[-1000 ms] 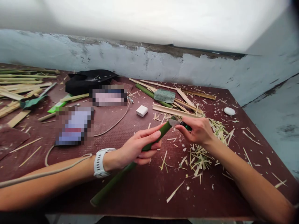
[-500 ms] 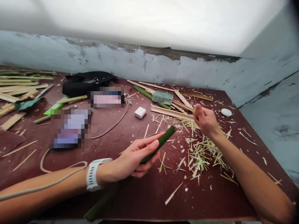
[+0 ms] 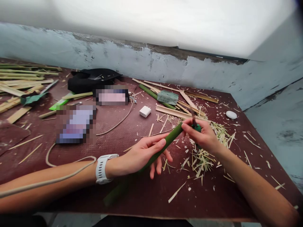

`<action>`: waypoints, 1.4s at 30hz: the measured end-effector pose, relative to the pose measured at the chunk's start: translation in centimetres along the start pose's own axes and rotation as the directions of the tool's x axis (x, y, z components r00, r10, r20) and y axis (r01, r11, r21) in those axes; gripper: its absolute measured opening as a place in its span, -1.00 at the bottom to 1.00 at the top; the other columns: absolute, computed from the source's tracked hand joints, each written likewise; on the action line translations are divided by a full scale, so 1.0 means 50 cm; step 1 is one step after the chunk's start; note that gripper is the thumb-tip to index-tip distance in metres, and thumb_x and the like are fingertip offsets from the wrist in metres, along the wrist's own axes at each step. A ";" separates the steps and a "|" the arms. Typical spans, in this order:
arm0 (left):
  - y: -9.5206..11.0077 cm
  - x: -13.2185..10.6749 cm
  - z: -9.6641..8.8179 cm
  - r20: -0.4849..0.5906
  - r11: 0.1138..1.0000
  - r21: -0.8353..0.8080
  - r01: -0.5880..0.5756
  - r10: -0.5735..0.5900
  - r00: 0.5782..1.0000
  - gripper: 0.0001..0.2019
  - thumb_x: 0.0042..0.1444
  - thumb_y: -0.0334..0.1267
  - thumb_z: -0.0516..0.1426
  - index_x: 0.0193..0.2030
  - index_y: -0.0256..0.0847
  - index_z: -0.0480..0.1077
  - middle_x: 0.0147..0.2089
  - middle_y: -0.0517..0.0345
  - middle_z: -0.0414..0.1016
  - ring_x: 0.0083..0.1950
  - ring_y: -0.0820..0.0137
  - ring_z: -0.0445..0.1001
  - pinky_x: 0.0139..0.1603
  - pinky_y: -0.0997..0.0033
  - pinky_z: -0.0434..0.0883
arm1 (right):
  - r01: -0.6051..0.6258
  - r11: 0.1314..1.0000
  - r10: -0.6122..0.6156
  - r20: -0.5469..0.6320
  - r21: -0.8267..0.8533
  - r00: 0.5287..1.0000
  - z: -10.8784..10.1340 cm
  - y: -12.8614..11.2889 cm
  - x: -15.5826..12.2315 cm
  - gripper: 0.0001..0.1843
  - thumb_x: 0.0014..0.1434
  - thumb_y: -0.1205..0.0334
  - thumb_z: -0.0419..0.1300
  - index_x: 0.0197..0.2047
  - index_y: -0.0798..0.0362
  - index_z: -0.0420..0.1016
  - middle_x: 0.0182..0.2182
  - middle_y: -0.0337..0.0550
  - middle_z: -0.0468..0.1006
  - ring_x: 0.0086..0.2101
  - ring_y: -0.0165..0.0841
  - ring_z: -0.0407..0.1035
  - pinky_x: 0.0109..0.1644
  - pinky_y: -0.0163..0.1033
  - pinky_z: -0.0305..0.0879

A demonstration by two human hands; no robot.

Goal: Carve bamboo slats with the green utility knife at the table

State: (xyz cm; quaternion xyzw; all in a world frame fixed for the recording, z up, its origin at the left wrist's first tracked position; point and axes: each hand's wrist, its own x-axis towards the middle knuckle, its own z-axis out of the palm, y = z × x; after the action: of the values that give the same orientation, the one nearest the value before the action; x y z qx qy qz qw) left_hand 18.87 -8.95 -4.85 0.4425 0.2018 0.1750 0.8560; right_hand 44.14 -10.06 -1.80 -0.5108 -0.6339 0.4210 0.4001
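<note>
My left hand, with a white watch on the wrist, holds a long green bamboo stalk slanting up to the right; the thumb lies along it and the lower fingers hang loose. My right hand is closed on a small knife with a green handle, its blade pointing up beside the stalk's far tip. A heap of pale bamboo shavings lies under and in front of that hand.
On the dark red table: a white charger with a cable, two blurred flat items, a black bag, bamboo strips at left, split slats and a green stone at the back, a white pebble by the wall.
My right hand swung away to the back right after a cut, then came back to the stalk's tip with the knife. The left hand turned the stalk and loosened its lower fingers.
</note>
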 end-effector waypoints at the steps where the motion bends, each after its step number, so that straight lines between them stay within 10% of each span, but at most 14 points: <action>1: -0.003 0.000 0.001 0.001 1.000 0.002 0.001 -0.001 1.000 -0.42 0.41 -0.06 0.09 0.50 -0.06 0.08 -0.18 -0.01 0.61 -0.48 0.42 0.60 -0.62 0.56 0.53 | 0.002 0.999 0.001 -0.059 0.055 0.998 -0.011 0.006 0.005 -0.70 0.28 -0.03 0.29 -0.29 0.04 0.52 -0.55 -0.29 0.48 -0.64 -0.52 0.19 -0.60 -0.31 0.07; 7: -0.012 0.002 0.004 0.019 0.998 0.060 0.028 -0.029 0.999 -0.52 0.38 -0.09 0.14 0.35 -0.22 0.25 -0.23 0.02 0.62 -0.50 0.45 0.58 -0.60 0.55 0.55 | 0.152 0.958 0.003 -0.539 0.244 0.842 -0.113 0.020 0.038 -0.74 0.20 0.09 0.34 -0.40 -0.01 0.38 -0.67 -0.41 0.30 -0.75 -0.54 0.07 -0.67 -0.27 -0.04; 12: -0.004 0.014 0.000 -0.126 0.996 0.063 -0.064 0.072 0.989 -0.62 0.26 -0.11 0.27 0.08 -0.33 0.39 -0.21 0.00 0.63 -0.50 0.46 0.57 -0.55 0.52 0.57 | 0.158 0.969 0.008 -0.670 0.187 0.742 -0.181 0.015 0.048 -0.73 0.15 0.19 0.36 -0.48 -0.02 0.37 -0.72 -0.38 0.28 -0.76 -0.53 0.09 -0.59 -0.23 0.05; 19: 0.013 0.022 -0.010 -0.430 0.955 0.010 -0.297 0.273 0.861 -0.71 0.10 -0.25 0.40 -0.14 -0.35 0.47 -0.24 0.02 0.66 -0.40 0.48 0.61 -0.40 0.58 0.57 | -0.245 0.968 0.251 -0.193 0.053 0.949 -0.248 0.015 0.016 -0.78 0.16 0.07 0.36 -0.25 0.04 0.56 -0.77 -0.41 0.26 -0.73 -0.52 0.05 -0.52 -0.25 0.10; 23: 0.017 0.028 -0.019 -0.525 0.917 0.006 -0.399 0.343 0.779 -0.76 0.09 -0.24 0.41 -0.18 -0.33 0.58 -0.19 0.03 0.67 -0.36 0.49 0.61 -0.35 0.58 0.57 | -0.432 0.885 0.460 0.186 -0.172 0.868 -0.250 -0.004 -0.006 -0.69 0.11 -0.01 0.40 -0.28 0.03 0.50 -0.48 -0.22 0.54 -0.60 -0.51 0.19 -0.56 -0.29 -0.03; 29: 0.006 0.038 -0.033 -0.501 0.904 -0.019 -0.427 0.361 0.787 -0.74 0.15 -0.17 0.37 -0.09 -0.29 0.63 -0.05 -0.02 0.65 -0.07 0.30 0.64 -0.02 0.35 0.60 | -0.234 0.894 0.432 0.598 -0.382 0.675 -0.143 -0.049 -0.001 -0.65 0.14 -0.05 0.39 -0.28 0.07 0.51 -0.40 -0.23 0.48 -0.37 -0.40 0.32 -0.27 -0.26 0.24; 37: 0.010 0.037 -0.033 -0.454 0.923 -0.059 -0.381 0.315 0.833 -0.72 0.19 -0.12 0.32 -0.12 -0.32 0.59 -0.08 -0.05 0.65 -0.12 0.33 0.62 -0.08 0.34 0.60 | -0.206 0.911 0.412 0.771 -0.357 0.486 -0.037 -0.072 -0.023 -0.62 0.18 -0.09 0.33 -0.37 0.08 0.51 -0.49 -0.23 0.52 -0.45 -0.40 0.36 -0.38 -0.32 0.24; 40: 0.013 0.035 -0.034 -0.465 0.934 -0.042 -0.354 0.295 0.834 -0.74 0.16 -0.15 0.34 -0.16 -0.34 0.57 -0.19 -0.02 0.64 -0.25 0.38 0.59 -0.26 0.44 0.58 | -0.261 0.914 0.403 0.750 -0.309 0.524 -0.027 -0.078 -0.024 -0.70 0.26 -0.04 0.28 -0.33 0.03 0.50 -0.47 -0.24 0.54 -0.43 -0.38 0.41 -0.31 -0.29 0.32; 42: 0.015 0.032 -0.033 -0.456 0.950 -0.034 -0.310 0.261 0.851 -0.73 0.13 -0.15 0.35 -0.18 -0.35 0.57 -0.25 0.00 0.62 -0.32 0.41 0.57 -0.37 0.50 0.53 | -0.229 0.933 0.358 0.639 -0.280 0.680 -0.023 -0.070 -0.019 -0.73 0.26 -0.01 0.30 -0.31 0.00 0.48 -0.43 -0.26 0.52 -0.43 -0.40 0.38 -0.33 -0.30 0.31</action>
State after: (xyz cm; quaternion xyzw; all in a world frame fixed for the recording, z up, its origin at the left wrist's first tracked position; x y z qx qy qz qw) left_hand 19.33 -6.65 -5.42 0.3695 0.3150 0.4074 0.7734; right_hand 44.31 -11.30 1.81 -0.4493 -0.6799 0.5792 0.0200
